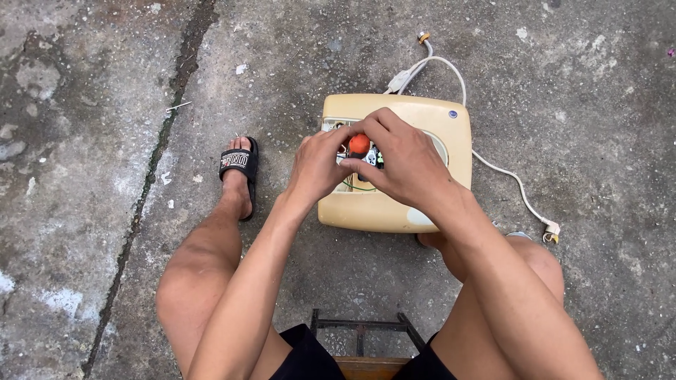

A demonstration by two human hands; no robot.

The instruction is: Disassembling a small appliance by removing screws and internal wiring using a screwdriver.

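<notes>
cream plastic appliance casing (pixel 422 116) on concrete; over its open panel the left hand (pixel 317 165) and right hand (pixel 401 158) both pinch an orange-red knob (pixel 359 144), white cord (pixel 493 165) trailing beside it.

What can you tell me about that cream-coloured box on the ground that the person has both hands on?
The cream box looks like an old plastic appliance casing, yellowed, with rounded corners, lying flat on the cracked concrete ground between the person's legs. An opening in its top shows coloured wires and a round orange-red part. The left hand and right hand both work at that opening. A white cord runs out from its far side.
</notes>
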